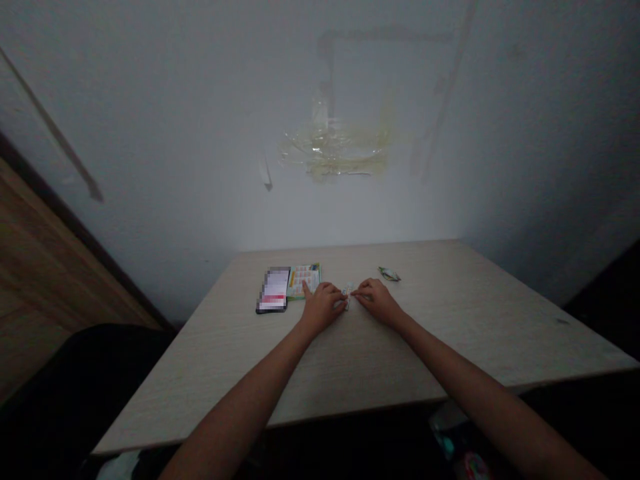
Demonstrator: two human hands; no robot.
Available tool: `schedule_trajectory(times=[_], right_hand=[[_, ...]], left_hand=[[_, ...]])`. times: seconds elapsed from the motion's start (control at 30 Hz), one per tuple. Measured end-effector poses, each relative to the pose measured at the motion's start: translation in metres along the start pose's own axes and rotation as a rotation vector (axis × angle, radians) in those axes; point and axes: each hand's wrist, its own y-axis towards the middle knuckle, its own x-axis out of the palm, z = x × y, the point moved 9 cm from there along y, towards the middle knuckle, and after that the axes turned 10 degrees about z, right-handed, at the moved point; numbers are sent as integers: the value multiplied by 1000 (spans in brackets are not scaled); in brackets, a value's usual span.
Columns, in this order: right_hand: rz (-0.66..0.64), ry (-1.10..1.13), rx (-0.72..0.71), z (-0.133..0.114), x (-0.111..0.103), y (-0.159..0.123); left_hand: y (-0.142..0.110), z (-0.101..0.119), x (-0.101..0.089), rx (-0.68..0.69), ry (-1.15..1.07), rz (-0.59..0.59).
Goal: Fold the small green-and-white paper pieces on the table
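A small, pale printed piece (348,291), paper-like, lies between my two hands near the middle of the table. My left hand (321,308) has its fingers curled and the fingertips on the left side of this piece, while the thumb sticks up apart, in front of a printed booklet (304,275). From the other side, my right hand (379,301) pinches at the right edge of the piece with thumb and forefinger. The piece is too small and dim to read, and fingers cover part of it.
A phone (274,291) with a lit, blurred screen lies against the booklet's left side. Behind my right hand is a small crumpled wrapper (389,274). The pale wooden table (480,313) meets a grey wall (190,133) with old tape on it.
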Motion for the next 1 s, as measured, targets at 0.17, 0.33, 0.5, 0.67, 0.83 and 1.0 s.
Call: schedule_trajectory(times=[0.17, 0.33, 0.5, 0.67, 0.83, 1.0], right_hand=[[12, -10, -56, -2, 2, -2], [15, -68, -32, -2, 1, -2], [6, -128, 15, -4, -2, 0], [-8, -158, 56, -4, -3, 2], [-12, -165, 63, 2, 0, 3], [-15, -182, 84, 8, 3, 4]], left_hand=[[-1, -1, 1, 1, 15, -5], [0, -4, 3, 5, 26, 0], [0, -5, 5, -4, 33, -18], [1, -3, 4, -9, 28, -32], [1, -3, 3, -24, 43, -58], [1, -2, 3, -3, 28, -37]])
